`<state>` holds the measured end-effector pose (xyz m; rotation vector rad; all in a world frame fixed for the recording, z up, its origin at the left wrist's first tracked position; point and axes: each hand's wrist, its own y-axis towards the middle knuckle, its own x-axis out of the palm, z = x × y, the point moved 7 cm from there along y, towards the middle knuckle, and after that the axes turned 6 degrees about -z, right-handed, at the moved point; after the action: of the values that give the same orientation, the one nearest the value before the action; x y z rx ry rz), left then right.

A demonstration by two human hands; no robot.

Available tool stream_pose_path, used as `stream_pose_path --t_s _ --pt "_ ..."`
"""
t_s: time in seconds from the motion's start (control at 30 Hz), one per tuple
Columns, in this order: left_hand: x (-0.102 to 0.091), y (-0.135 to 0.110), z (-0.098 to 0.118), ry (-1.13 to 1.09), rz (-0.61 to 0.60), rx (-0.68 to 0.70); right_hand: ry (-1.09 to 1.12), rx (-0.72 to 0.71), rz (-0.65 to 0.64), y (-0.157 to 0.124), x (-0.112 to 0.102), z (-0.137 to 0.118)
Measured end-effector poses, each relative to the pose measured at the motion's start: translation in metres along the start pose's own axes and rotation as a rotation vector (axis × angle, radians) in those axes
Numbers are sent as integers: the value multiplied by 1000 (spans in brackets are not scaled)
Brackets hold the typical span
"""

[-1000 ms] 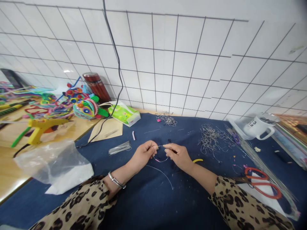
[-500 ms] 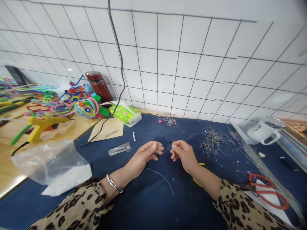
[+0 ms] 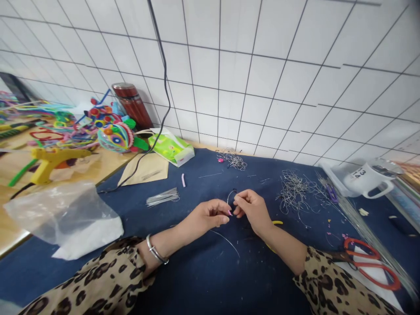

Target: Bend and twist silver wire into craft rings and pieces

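My left hand (image 3: 206, 216) and my right hand (image 3: 251, 208) meet over the dark blue cloth (image 3: 203, 280), fingertips almost touching. Both pinch a thin silver wire (image 3: 230, 194) that curls up between them, with small pink beads at the fingertips. A loose curved wire (image 3: 226, 240) lies on the cloth just below my hands. A yellow-handled tool (image 3: 277, 222) peeks out behind my right wrist. Both arms wear leopard-print sleeves, and a metal bangle sits on my left wrist.
A bundle of straight wires (image 3: 163, 197) lies left of my hands, tangled wire scraps (image 3: 295, 192) to the right. Orange scissors (image 3: 372, 267) and a white mug (image 3: 370, 179) are at right. A yellow glue gun (image 3: 49, 159), plastic bag (image 3: 62, 216), colourful crafts (image 3: 114, 138) and green packet (image 3: 170, 151) sit at left.
My hands held a wire loop between them, drew apart, then came together again with fingertips pinching the wire. The view has tilted slightly upward.
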<state>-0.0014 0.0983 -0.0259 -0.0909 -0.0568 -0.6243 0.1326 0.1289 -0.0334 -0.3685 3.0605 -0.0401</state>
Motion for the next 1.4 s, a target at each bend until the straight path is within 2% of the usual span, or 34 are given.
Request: stream_pose_path --t_s 0.3,0.5,0.67,0.8,0.97,1.1,1.27,1.4 --pt "0 -1 -1 29 20 14 -63 -30 -9 -2 1 -2" --pt "0 -2 6 110 38 47 -86 -34 -18 -3 3 -5" --pt "-8 -5 13 44 86 93 -113 -32 -27 -2 2 -5" --pt "-7 -4 11 50 61 66 -195 -8 24 -3 -2 -4" --pt "8 -1 2 89 -75 35 -497 -166 115 -9 1 -22" --pt "12 -1 -1 45 -73 17 -669 -233 151 -12 6 -30" --pt "12 -4 -2 -16 -51 -23 -683 -264 138 -14 7 -33" --pt "9 -6 3 -5 -23 -7 -600 -291 129 -15 5 -37"
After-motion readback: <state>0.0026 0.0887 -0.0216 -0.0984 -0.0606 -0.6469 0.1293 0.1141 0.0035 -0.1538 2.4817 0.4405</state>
